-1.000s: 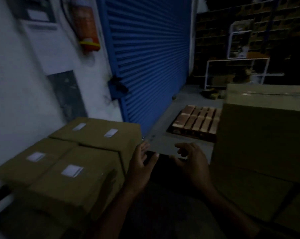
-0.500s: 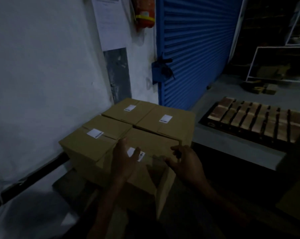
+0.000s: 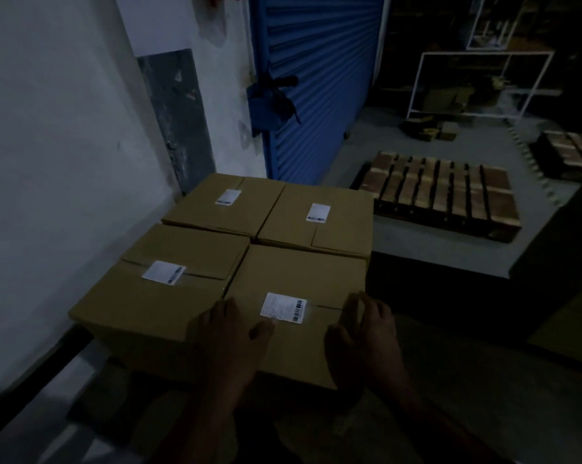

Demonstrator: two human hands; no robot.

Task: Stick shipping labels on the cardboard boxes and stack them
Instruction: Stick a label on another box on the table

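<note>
Cardboard near box (image 3: 293,272) matte, square-edged, white label (image 3: 284,307), left hand (image 3: 229,336) flat on top, right hand (image 3: 366,333) curled round its corner, ribbed blue shutter (image 3: 319,78), slatted wooden pallet (image 3: 440,192).

Both hands lie on the nearest cardboard box (image 3: 299,279): the left hand (image 3: 227,333) rests flat on its top with the thumb just short of the white shipping label (image 3: 284,307), and the right hand (image 3: 366,333) grips its right edge. Three more labelled boxes (image 3: 189,249) sit touching it, left of and beyond the hands. Farther beyond are a blue roller shutter (image 3: 316,78) and a wooden pallet (image 3: 440,192).
</note>
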